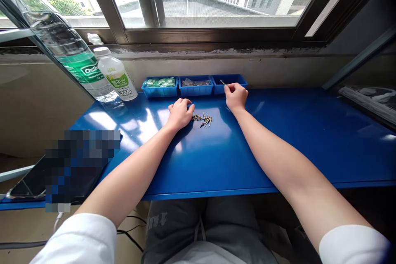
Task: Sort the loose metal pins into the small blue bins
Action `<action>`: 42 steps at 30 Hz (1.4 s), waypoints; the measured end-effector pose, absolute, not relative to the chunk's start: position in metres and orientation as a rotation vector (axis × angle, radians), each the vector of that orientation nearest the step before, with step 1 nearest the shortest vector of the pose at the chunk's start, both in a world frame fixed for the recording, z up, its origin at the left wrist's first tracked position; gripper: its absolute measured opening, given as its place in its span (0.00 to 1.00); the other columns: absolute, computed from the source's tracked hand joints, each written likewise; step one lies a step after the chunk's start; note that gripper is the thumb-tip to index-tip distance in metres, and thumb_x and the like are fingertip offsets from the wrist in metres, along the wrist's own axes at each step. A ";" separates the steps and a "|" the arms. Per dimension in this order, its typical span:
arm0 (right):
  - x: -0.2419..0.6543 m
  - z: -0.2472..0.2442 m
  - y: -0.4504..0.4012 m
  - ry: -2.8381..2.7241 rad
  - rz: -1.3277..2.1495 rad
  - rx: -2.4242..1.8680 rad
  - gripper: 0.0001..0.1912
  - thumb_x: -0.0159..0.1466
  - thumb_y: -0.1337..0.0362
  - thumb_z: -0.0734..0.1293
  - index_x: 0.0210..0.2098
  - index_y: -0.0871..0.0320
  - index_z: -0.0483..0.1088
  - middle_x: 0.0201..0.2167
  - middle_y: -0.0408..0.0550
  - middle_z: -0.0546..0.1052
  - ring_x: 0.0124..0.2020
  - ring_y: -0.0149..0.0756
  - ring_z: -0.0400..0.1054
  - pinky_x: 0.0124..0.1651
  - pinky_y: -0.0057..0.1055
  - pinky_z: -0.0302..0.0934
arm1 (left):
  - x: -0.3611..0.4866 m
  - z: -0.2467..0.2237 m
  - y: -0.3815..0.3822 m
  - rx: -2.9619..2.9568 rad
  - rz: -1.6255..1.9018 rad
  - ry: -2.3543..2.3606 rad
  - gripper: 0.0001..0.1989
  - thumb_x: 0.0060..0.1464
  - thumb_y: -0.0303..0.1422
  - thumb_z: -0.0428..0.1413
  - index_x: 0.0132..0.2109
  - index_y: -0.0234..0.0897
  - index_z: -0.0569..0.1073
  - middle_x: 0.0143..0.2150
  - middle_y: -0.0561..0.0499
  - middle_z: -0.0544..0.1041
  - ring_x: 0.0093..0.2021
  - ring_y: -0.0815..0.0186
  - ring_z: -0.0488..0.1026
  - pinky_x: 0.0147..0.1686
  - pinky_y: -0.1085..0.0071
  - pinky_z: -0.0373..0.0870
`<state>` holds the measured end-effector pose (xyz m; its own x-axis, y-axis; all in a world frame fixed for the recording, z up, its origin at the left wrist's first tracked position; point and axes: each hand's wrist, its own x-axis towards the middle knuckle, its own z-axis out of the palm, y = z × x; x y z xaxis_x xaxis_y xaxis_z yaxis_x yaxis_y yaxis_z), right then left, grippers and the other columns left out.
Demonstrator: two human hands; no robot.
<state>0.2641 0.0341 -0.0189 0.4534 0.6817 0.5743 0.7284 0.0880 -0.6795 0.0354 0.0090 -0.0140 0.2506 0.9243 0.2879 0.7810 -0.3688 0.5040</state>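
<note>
A thin metal pin (222, 82) is pinched between the thumb and fingertips of my right hand (236, 95), at the front of the right-hand blue bin (232, 78). My left hand (180, 113) rests low over the blue table, fingers bent and apart, with nothing visible in them. Beside its thumb lies a small loose pile of brass-and-silver metal pins (206, 120); the left part of the pile is partly hidden by that hand. The dark inside of the right-hand bin shows little of what it holds.
The middle bin (196, 89) holds grey small parts; the left bin (160, 90) holds green-and-white packets. At left stand a large water bottle (77, 64) and a smaller white bottle (116, 76). A blurred-out dark device (27, 181) lies at the table's left edge.
</note>
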 end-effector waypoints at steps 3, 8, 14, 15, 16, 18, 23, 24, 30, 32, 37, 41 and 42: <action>0.273 -0.020 0.035 -1.170 -0.054 -1.660 0.10 0.60 0.60 0.64 0.29 0.59 0.73 0.29 0.50 0.78 0.33 0.41 0.71 0.46 0.38 0.61 | 0.036 -0.012 0.009 2.239 0.796 1.582 0.15 0.60 0.39 0.44 0.41 0.39 0.73 0.47 0.44 0.74 0.53 0.55 0.68 0.54 0.52 0.55; 0.273 -0.020 0.035 -1.151 -0.029 -1.646 0.09 0.58 0.61 0.65 0.29 0.59 0.74 0.28 0.50 0.78 0.32 0.40 0.71 0.45 0.38 0.61 | 0.035 -0.011 0.008 2.248 0.773 1.575 0.16 0.61 0.40 0.44 0.40 0.38 0.73 0.46 0.43 0.74 0.53 0.54 0.67 0.53 0.52 0.55; 0.276 -0.016 0.042 -1.105 0.026 -1.619 0.10 0.58 0.59 0.66 0.29 0.60 0.74 0.27 0.50 0.77 0.31 0.40 0.70 0.44 0.39 0.62 | 0.036 -0.012 0.009 2.268 0.736 1.580 0.16 0.61 0.41 0.44 0.39 0.38 0.73 0.46 0.42 0.74 0.53 0.54 0.67 0.53 0.53 0.55; 0.277 -0.016 0.043 -1.086 0.034 -1.622 0.09 0.57 0.59 0.66 0.28 0.60 0.73 0.26 0.49 0.77 0.31 0.39 0.70 0.43 0.39 0.62 | 0.036 -0.012 0.009 2.273 0.733 1.582 0.16 0.60 0.41 0.44 0.39 0.38 0.73 0.46 0.43 0.74 0.52 0.53 0.67 0.53 0.53 0.55; 0.279 -0.017 0.045 -1.063 0.042 -1.623 0.09 0.57 0.60 0.66 0.28 0.60 0.73 0.26 0.49 0.76 0.31 0.39 0.70 0.44 0.39 0.63 | 0.036 -0.012 0.009 2.278 0.731 1.583 0.16 0.60 0.41 0.44 0.39 0.38 0.73 0.46 0.43 0.74 0.52 0.53 0.67 0.53 0.53 0.55; 0.280 -0.017 0.048 -1.019 0.090 -1.609 0.09 0.55 0.60 0.67 0.27 0.60 0.73 0.25 0.48 0.76 0.30 0.38 0.71 0.43 0.38 0.64 | 0.036 -0.013 0.010 2.288 0.731 1.583 0.16 0.60 0.41 0.44 0.39 0.38 0.73 0.46 0.43 0.74 0.52 0.53 0.67 0.52 0.52 0.55; 0.272 -0.013 0.049 -0.887 0.623 -1.377 0.09 0.57 0.64 0.66 0.36 0.61 0.72 0.33 0.50 0.78 0.29 0.35 0.73 0.26 0.28 0.65 | 0.035 -0.013 0.010 2.294 0.721 1.596 0.16 0.60 0.41 0.44 0.39 0.38 0.73 0.46 0.44 0.74 0.52 0.54 0.68 0.52 0.53 0.56; 0.270 -0.010 0.048 -0.860 0.725 -1.305 0.10 0.57 0.65 0.65 0.39 0.60 0.71 0.37 0.50 0.78 0.31 0.35 0.74 0.23 0.26 0.64 | 0.035 -0.013 0.010 2.295 0.718 1.598 0.16 0.60 0.41 0.44 0.39 0.38 0.73 0.46 0.44 0.74 0.52 0.54 0.68 0.52 0.53 0.56; 0.262 0.000 0.037 -0.896 0.897 -1.121 0.15 0.57 0.64 0.66 0.45 0.56 0.68 0.50 0.48 0.75 0.42 0.36 0.74 0.25 0.24 0.68 | 0.035 -0.011 0.010 2.287 0.704 1.607 0.16 0.60 0.41 0.44 0.39 0.39 0.73 0.46 0.44 0.74 0.52 0.54 0.67 0.52 0.54 0.57; 0.262 -0.002 0.036 -0.952 0.863 -1.144 0.16 0.57 0.64 0.66 0.45 0.56 0.69 0.48 0.49 0.76 0.40 0.36 0.75 0.23 0.24 0.67 | 0.036 -0.010 0.010 2.269 0.698 1.616 0.16 0.60 0.41 0.44 0.40 0.39 0.73 0.47 0.44 0.73 0.53 0.54 0.67 0.53 0.55 0.57; 0.254 -0.009 0.029 -1.443 0.592 -1.272 0.12 0.54 0.63 0.69 0.37 0.61 0.74 0.32 0.50 0.79 0.31 0.37 0.73 0.32 0.31 0.68 | 0.034 -0.008 0.011 2.205 0.736 1.600 0.16 0.60 0.40 0.44 0.41 0.40 0.73 0.47 0.45 0.74 0.53 0.55 0.68 0.54 0.55 0.58; 0.236 -0.009 0.014 -2.079 0.415 -1.202 0.18 0.55 0.57 0.69 0.42 0.60 0.75 0.41 0.51 0.79 0.42 0.41 0.72 0.47 0.37 0.66 | 0.032 -0.010 0.014 2.157 0.818 1.547 0.14 0.60 0.38 0.44 0.42 0.40 0.73 0.47 0.45 0.74 0.51 0.58 0.69 0.52 0.60 0.62; 0.230 -0.008 0.010 -2.191 0.381 -1.164 0.21 0.56 0.54 0.69 0.45 0.60 0.74 0.44 0.53 0.78 0.46 0.43 0.71 0.50 0.39 0.64 | 0.031 -0.010 0.015 2.140 0.845 1.530 0.14 0.60 0.38 0.44 0.42 0.39 0.72 0.47 0.45 0.74 0.51 0.58 0.69 0.51 0.61 0.63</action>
<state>0.2303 0.0100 -0.0077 -0.4188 0.8211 0.3879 0.6418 0.5698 -0.5132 0.0312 0.0147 -0.0104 0.2279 0.9405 0.2522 0.7146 -0.3375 0.6127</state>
